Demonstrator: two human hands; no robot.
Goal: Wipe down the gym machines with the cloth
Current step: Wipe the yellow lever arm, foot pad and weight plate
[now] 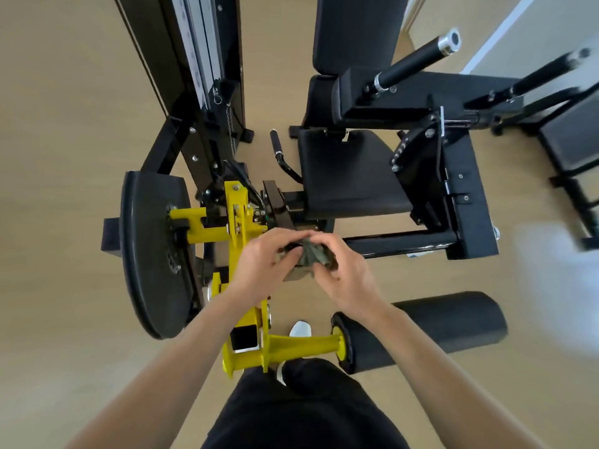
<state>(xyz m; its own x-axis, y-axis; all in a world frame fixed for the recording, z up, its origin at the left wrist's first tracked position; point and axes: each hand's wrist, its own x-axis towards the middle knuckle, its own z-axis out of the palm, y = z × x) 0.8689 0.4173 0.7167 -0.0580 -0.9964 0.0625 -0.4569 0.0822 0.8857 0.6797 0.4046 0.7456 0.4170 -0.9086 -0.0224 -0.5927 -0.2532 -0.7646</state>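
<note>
Jointly, left hand (262,265) and right hand (345,278) grip a bunched, perhaps greenish cloth (311,256).

The cloth (312,256) is mostly hidden, bunched between the left hand (265,264) and right hand (343,270), so its shape is unclear. The weight stack (201,43) and backrest (356,30) run off the top edge. The 2nd machine (564,140) at right is cut off and blurred

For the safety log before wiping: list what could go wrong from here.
1. The cloth, bunched between the left hand and right hand, is held above the yellow lever arm; a loose end could snag in its bolted joints.
2. Fingers may get pinched there if the arm swings.
3. The roller pad sits close by the legs; a shin bump seems possible.
</note>
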